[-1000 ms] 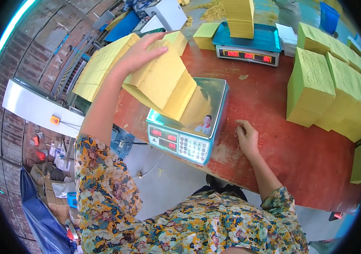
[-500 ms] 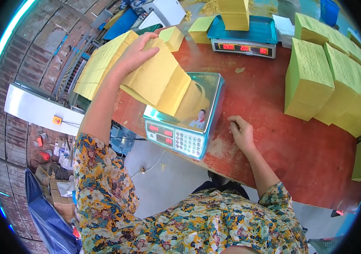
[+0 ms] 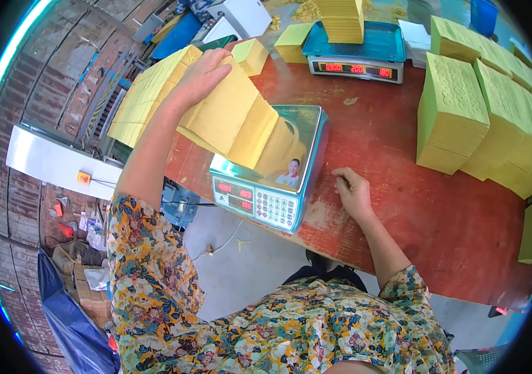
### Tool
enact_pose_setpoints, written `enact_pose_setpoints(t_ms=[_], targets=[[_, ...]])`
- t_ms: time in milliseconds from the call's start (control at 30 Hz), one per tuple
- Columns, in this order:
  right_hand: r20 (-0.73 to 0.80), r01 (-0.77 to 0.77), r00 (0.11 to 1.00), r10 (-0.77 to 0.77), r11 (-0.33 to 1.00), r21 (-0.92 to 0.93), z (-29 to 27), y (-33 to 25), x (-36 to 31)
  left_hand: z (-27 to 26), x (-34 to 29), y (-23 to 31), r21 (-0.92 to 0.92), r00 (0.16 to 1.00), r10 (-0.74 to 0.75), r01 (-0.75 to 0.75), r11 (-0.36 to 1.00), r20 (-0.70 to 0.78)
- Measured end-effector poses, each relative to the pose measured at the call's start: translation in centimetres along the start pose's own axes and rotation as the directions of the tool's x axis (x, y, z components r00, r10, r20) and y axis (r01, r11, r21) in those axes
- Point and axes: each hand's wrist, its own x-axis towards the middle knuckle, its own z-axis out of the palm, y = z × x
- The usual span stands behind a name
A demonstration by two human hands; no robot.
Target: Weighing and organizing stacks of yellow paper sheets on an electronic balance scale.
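A tall stack of yellow paper [image 3: 222, 118] stands on the shiny pan of a teal digital scale [image 3: 266, 202]. Its top is under my left hand [image 3: 203, 76], whose fingers reach over the upper edge while the thumb lies along the side. Lit red figures show on the scale's front panel. Beside the scale, to its right, my right hand [image 3: 354, 190] rests on the red table [image 3: 397, 206]. Its fingers are loosely curled with nothing visible in them.
Behind stands a second digital scale [image 3: 354, 67] with a yellow paper stack [image 3: 343, 22] on its blue tray. Rows of embossed yellow stacks [image 3: 453, 115] line the table's right side. More yellow stacks [image 3: 144, 96] stand at the left, next to my left forearm.
The red figures on the near scale's display have changed. Both hands and the stack hold nearly the same place; the view has shifted slightly.
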Motion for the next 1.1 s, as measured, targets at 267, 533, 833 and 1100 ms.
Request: enact_pose_setpoints(t_ms=[267, 533, 833, 1100], targets=[[-0.005, -0.023, 1.000, 0.023, 1.000, 0.017, 0.1, -0.3, 0.0, 0.0, 0.2, 0.2, -0.027, 1.000, -0.021, 0.021, 0.999, -0.004], [-0.018, -0.016, 1.000, 0.015, 1.000, -0.006, -0.1, -0.9, -0.1, 0.1, -0.2, 0.6, -0.110, 0.998, -0.045, 0.039, 0.993, -0.053], [-0.012, -0.051, 0.999, 0.053, 0.995, 0.080, -0.5, -1.0, -0.3, -1.3, -0.6, 0.7, -0.269, 0.990, -0.134, 0.142, 0.953, 0.049], [0.000, -0.066, 0.998, 0.066, 0.994, 0.083, -0.7, -2.6, -0.6, -1.3, -1.2, 0.5, -0.368, 0.979, -0.202, 0.185, 0.911, -0.008]])
